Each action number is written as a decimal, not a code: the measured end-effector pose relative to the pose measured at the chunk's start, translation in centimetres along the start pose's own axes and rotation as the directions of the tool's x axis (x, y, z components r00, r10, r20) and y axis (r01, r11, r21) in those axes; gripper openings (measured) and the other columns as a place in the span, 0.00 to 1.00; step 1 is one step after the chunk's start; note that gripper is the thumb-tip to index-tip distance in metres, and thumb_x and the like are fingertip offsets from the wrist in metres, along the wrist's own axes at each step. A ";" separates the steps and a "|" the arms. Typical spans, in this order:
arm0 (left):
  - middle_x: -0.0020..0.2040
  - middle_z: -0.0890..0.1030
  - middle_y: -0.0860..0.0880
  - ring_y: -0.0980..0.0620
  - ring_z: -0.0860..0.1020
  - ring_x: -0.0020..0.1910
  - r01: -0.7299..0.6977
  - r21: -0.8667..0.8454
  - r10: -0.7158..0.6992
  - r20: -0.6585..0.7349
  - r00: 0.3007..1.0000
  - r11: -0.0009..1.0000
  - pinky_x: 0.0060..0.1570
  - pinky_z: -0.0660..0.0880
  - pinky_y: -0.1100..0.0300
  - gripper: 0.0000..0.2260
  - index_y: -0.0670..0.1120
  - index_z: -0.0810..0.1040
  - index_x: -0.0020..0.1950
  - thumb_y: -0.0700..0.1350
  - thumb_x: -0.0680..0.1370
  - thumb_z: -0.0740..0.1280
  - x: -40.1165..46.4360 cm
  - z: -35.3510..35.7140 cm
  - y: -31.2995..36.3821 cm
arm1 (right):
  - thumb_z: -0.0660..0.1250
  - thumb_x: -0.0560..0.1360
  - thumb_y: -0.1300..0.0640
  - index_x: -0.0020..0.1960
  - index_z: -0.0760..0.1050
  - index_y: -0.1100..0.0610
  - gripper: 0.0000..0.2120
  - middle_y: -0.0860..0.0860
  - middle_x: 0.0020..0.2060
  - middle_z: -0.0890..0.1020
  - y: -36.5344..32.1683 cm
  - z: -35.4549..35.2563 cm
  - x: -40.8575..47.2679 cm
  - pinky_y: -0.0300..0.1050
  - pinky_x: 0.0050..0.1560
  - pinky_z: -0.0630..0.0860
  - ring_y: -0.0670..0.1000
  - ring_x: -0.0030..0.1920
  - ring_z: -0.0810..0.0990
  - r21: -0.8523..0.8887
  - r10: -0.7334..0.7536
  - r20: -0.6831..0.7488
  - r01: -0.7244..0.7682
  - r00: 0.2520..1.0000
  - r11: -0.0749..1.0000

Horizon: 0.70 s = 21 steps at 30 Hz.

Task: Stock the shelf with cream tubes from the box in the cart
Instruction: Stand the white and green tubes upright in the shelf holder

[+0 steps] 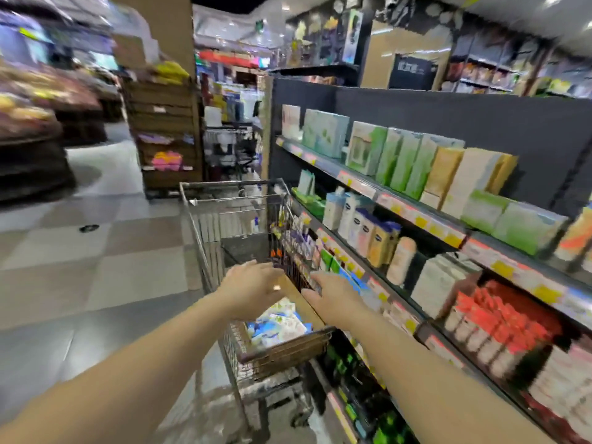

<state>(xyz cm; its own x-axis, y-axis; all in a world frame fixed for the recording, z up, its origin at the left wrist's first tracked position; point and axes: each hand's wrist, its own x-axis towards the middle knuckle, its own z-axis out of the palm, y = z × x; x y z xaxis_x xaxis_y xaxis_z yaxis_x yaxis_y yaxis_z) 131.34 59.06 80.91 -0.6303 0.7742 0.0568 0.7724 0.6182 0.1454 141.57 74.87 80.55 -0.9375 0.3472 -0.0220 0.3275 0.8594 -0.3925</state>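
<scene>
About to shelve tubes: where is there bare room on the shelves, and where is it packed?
A dark gap on the middle shelf, between the peach bottle and the white box. The top shelf is packed with boxes; the red-capped tubes are dense.

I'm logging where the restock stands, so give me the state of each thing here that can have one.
Left hand: open, fingers spread over the box, holding nothing.
Right hand: open, at the box's shelf-side edge; contact unclear.
Box: open, in the cart, still holding packs.
Cart: parked against the shelf, front part bare.
Red-capped tubes: standing on the shelf.
</scene>
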 end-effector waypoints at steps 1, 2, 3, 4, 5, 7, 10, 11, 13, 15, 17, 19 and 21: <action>0.73 0.68 0.53 0.47 0.65 0.73 0.023 0.007 -0.023 0.009 1.000 1.000 0.72 0.62 0.49 0.22 0.57 0.67 0.72 0.61 0.79 0.58 0.7 0.2 -1.3 | 0.59 0.80 0.45 0.72 0.67 0.54 0.23 0.54 0.69 0.72 -0.5 0.8 1.7 0.51 0.67 0.68 0.56 0.69 0.69 -0.027 -0.029 0.002 0.029 1.000 0.999; 0.74 0.67 0.53 0.47 0.64 0.74 0.044 0.025 -0.045 0.017 0.999 0.999 0.72 0.61 0.50 0.22 0.57 0.65 0.73 0.60 0.80 0.58 1.6 0.4 -2.6 | 0.59 0.80 0.44 0.71 0.68 0.54 0.23 0.54 0.68 0.72 -0.8 1.6 3.5 0.52 0.67 0.68 0.57 0.68 0.69 -0.059 -0.042 0.007 0.042 0.999 0.997; 0.75 0.65 0.53 0.46 0.62 0.75 0.062 0.050 -0.063 0.019 0.998 0.997 0.72 0.61 0.51 0.23 0.56 0.64 0.75 0.60 0.80 0.58 2.7 0.6 -3.7 | 0.58 0.80 0.43 0.70 0.68 0.54 0.23 0.54 0.68 0.71 -0.9 2.3 5.4 0.53 0.67 0.67 0.57 0.69 0.68 -0.099 -0.055 0.009 0.055 0.998 0.994; 0.76 0.63 0.52 0.46 0.61 0.75 0.077 0.063 -0.079 0.019 0.997 0.995 0.72 0.61 0.50 0.24 0.56 0.63 0.75 0.61 0.80 0.58 4.0 0.9 -4.7 | 0.58 0.80 0.42 0.72 0.66 0.54 0.25 0.54 0.69 0.70 -0.9 3.0 7.3 0.53 0.69 0.66 0.57 0.70 0.66 -0.137 -0.064 0.011 0.065 0.998 0.988; 0.77 0.62 0.52 0.46 0.59 0.76 0.095 0.057 -0.096 0.019 0.995 0.994 0.72 0.60 0.49 0.25 0.57 0.62 0.76 0.61 0.80 0.58 5.4 1.4 -5.7 | 0.57 0.80 0.42 0.73 0.64 0.54 0.26 0.54 0.72 0.67 -0.8 3.6 9.2 0.53 0.71 0.63 0.57 0.72 0.63 -0.169 -0.080 0.007 0.080 0.997 0.982; 0.78 0.59 0.51 0.45 0.57 0.77 0.137 0.015 -0.138 0.044 0.989 0.990 0.73 0.58 0.48 0.25 0.58 0.61 0.76 0.62 0.79 0.58 8.5 2.3 -7.7 | 0.55 0.80 0.41 0.76 0.60 0.53 0.29 0.54 0.75 0.61 -0.2 4.5 13.1 0.54 0.74 0.57 0.57 0.75 0.57 -0.189 -0.092 0.014 0.093 0.996 0.978; 0.79 0.57 0.50 0.46 0.56 0.77 0.151 0.023 -0.153 0.075 0.985 0.988 0.74 0.57 0.49 0.26 0.57 0.59 0.77 0.61 0.80 0.58 13.3 3.4 -10.0 | 0.55 0.80 0.41 0.77 0.57 0.51 0.29 0.53 0.76 0.58 0.7 5.4 18.6 0.54 0.75 0.54 0.57 0.76 0.53 -0.165 -0.073 0.044 0.079 0.996 0.983; 0.79 0.57 0.50 0.46 0.56 0.77 0.156 0.032 -0.158 0.066 0.985 0.987 0.74 0.57 0.49 0.27 0.57 0.57 0.77 0.60 0.80 0.58 14.9 3.8 -10.7 | 0.55 0.80 0.41 0.78 0.55 0.51 0.29 0.53 0.77 0.57 1.2 5.5 20.4 0.55 0.76 0.53 0.57 0.77 0.52 -0.162 -0.070 0.049 0.077 0.996 0.984; 0.79 0.55 0.49 0.47 0.56 0.77 0.162 0.017 -0.163 0.073 0.984 0.987 0.74 0.57 0.48 0.29 0.55 0.54 0.78 0.60 0.79 0.59 17.8 4.7 -12.0 | 0.56 0.80 0.41 0.78 0.53 0.49 0.30 0.52 0.78 0.55 2.3 5.8 23.9 0.55 0.76 0.52 0.56 0.77 0.51 -0.141 -0.042 0.063 0.050 0.997 0.989; 0.79 0.56 0.48 0.47 0.57 0.77 0.150 -0.017 -0.148 0.101 0.984 0.989 0.74 0.57 0.49 0.31 0.53 0.53 0.79 0.59 0.79 0.60 20.4 5.9 -13.2 | 0.56 0.80 0.40 0.78 0.52 0.48 0.31 0.52 0.77 0.56 3.3 6.3 26.3 0.55 0.75 0.53 0.56 0.77 0.52 -0.113 -0.010 0.071 0.018 0.997 0.993; 0.79 0.56 0.47 0.47 0.57 0.77 0.134 -0.041 -0.129 0.108 0.986 0.990 0.74 0.57 0.50 0.32 0.52 0.52 0.79 0.58 0.79 0.61 22.9 7.2 -14.6 | 0.57 0.79 0.40 0.78 0.52 0.48 0.32 0.52 0.77 0.58 4.3 7.0 28.3 0.55 0.75 0.54 0.55 0.77 0.53 -0.082 0.022 0.067 -0.017 0.998 0.996; 0.79 0.57 0.48 0.48 0.58 0.77 0.111 -0.065 -0.104 0.102 0.989 0.992 0.74 0.58 0.51 0.32 0.52 0.52 0.79 0.58 0.79 0.62 25.8 8.6 -16.2 | 0.58 0.79 0.41 0.78 0.52 0.49 0.32 0.52 0.77 0.59 5.5 7.8 30.4 0.54 0.75 0.55 0.55 0.76 0.54 -0.056 0.063 0.062 -0.059 0.996 0.997; 0.78 0.59 0.48 0.49 0.58 0.76 0.070 -0.088 -0.060 0.118 0.991 0.994 0.74 0.59 0.52 0.32 0.51 0.53 0.79 0.58 0.79 0.63 28.7 10.7 -17.8 | 0.58 0.79 0.42 0.79 0.52 0.49 0.31 0.52 0.76 0.60 6.9 8.9 32.3 0.52 0.75 0.57 0.54 0.76 0.55 -0.036 0.109 0.059 -0.107 0.992 0.994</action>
<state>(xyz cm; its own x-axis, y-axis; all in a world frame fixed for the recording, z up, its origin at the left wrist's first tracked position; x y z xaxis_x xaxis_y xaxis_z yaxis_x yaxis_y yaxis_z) 100.30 71.74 69.39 -0.6620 0.7464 -0.0688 0.7163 0.6570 0.2350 112.53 88.68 68.94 -0.9013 0.4165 -0.1190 0.4304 0.8300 -0.3547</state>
